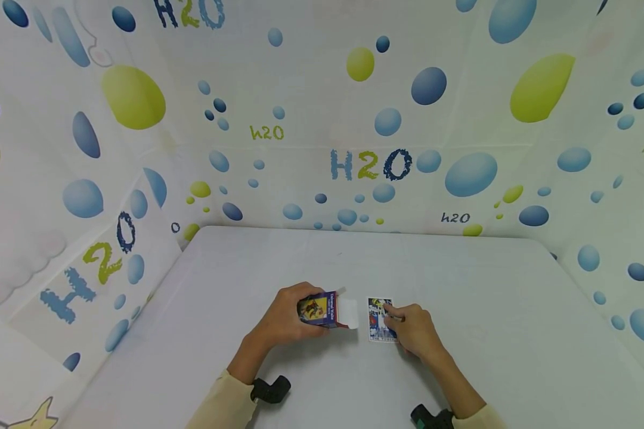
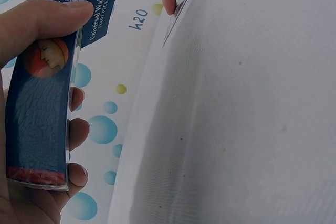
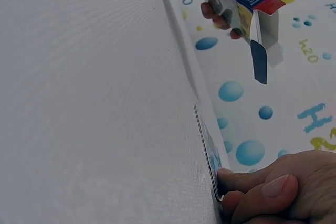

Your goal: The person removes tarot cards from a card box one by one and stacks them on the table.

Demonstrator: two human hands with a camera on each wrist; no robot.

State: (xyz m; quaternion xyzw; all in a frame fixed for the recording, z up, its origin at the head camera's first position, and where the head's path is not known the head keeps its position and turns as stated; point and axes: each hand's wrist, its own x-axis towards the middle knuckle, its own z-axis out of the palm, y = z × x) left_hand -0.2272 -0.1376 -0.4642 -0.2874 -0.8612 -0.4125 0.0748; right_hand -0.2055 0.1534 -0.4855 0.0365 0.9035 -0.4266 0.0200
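Note:
In the head view my left hand (image 1: 290,313) grips a blue tarot deck box (image 1: 315,310) with a picture on its front. Its flaps hang open at the right end. The left wrist view shows the thumb across the box's narrow side and fingertips (image 2: 79,132) around the far edge; "Universal Waite Tarot Deck" is printed on the blue flap (image 2: 101,14). To the right, a white-bordered tarot card (image 1: 377,330) lies close over the table. My right hand (image 1: 415,330) pinches its right side, index finger (image 3: 239,179) on its face and the other fingers curled at the near edge.
A white cloth covers the table (image 1: 193,369). Behind and beside it stand white curtains (image 1: 311,77) printed with blue and green bubbles and "H2O". Dark wrist cameras (image 1: 271,390) sit on both forearms, by the beige sleeves (image 1: 222,405).

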